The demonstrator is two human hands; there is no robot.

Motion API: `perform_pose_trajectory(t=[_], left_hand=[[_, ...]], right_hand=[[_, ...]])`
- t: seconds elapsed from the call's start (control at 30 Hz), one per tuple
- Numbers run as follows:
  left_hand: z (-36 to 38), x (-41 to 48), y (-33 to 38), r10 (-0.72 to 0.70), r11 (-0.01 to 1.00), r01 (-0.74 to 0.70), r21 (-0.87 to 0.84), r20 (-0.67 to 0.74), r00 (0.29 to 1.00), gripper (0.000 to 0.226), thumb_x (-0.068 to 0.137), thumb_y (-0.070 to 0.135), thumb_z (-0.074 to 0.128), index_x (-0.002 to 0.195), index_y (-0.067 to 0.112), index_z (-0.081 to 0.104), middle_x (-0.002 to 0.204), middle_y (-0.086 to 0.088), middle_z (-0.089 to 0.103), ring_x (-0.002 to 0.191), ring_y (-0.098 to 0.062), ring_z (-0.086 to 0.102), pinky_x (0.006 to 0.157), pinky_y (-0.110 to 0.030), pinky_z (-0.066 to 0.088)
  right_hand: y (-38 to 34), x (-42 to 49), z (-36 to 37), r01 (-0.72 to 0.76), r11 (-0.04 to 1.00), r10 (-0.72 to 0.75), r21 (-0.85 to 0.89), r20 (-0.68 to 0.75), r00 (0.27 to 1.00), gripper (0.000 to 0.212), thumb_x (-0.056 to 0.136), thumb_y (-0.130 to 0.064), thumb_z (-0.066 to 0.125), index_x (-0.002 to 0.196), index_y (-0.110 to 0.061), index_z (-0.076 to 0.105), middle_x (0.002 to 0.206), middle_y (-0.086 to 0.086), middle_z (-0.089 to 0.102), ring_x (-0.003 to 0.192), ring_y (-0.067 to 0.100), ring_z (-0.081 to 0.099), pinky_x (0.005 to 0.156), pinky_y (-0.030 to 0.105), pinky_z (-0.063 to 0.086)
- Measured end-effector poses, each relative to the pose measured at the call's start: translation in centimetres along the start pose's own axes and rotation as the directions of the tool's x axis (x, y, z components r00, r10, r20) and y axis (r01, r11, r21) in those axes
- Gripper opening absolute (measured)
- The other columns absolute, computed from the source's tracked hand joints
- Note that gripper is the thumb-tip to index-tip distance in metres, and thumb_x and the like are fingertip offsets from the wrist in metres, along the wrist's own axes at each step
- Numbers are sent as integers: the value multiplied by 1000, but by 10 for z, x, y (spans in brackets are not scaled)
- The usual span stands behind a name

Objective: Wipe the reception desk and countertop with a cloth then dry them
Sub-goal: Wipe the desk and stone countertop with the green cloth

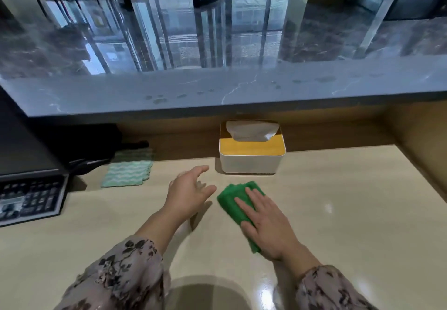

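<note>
The right hand (268, 222) lies flat on a folded green cloth (231, 198), fingers straight and spread, pressing it against the pale beige desk (350, 200) without curling round it; the cloth sits near the middle of the desk, just in front of a white tissue box (251, 162) with a yellow wooden lid and a tissue sticking up from its slot. The left hand (188, 193) is released and holds nothing, fingers loosely extended just left of the cloth and apart from it; whether it touches the desk I cannot tell. Both arms wear floral sleeves (125, 268). Further left, a striped teal-and-white cloth (128, 171) lies flat at the back of the desk, beside a dark keyboard (29, 198) at the left edge. Above and behind the tissue box runs the raised grey marble countertop (121, 96), with small wet-looking spots scattered along its surface
</note>
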State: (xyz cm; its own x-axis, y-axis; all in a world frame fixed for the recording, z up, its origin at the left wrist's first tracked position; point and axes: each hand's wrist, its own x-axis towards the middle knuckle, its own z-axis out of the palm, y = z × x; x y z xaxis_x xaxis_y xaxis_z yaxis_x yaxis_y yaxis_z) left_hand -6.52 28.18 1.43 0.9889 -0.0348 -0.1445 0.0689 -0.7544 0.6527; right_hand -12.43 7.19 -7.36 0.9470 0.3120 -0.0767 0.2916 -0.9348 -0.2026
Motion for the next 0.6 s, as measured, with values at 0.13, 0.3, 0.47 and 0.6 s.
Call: perform_pose_trajectory(t=[0.13,0.3,0.47,0.6], left_hand=[[20,22,39,186,959,-171,227,-48,981,50,82,37,70,130,32,53,132,8,53,126,-16,36,103,-33,30],[35,53,79,336,853,-300,428,-10,942,64,81,37,70,138,30,41,141,9,44,131,-18,30,105,-35,24],[40,69,91,333,748,-290,598,41,942,52,89,30,59,139,28,42,139,4,46,125,-20,36,100,-35,25],[34,64,93,302,717,-299,630,105,947,46,88,35,60,132,30,47,129,2,48,119,-21,38,95,-36,27]], right_hand=[[84,-16,-22,-213,977,214,21,-21,977,79,78,-62,1,151,-36,13,162,0,1,149,16,0,115,24,-5],[137,-12,-33,-381,924,382,20,-24,924,88,74,-62,-8,153,-30,10,162,5,2,149,21,1,119,31,2],[138,-8,-29,-378,926,378,20,-28,925,87,74,-59,-9,153,-28,10,161,7,2,149,24,1,119,34,2],[140,-9,-29,-375,927,375,11,-28,927,87,73,-59,-11,153,-28,8,161,7,1,149,24,0,120,34,1]])
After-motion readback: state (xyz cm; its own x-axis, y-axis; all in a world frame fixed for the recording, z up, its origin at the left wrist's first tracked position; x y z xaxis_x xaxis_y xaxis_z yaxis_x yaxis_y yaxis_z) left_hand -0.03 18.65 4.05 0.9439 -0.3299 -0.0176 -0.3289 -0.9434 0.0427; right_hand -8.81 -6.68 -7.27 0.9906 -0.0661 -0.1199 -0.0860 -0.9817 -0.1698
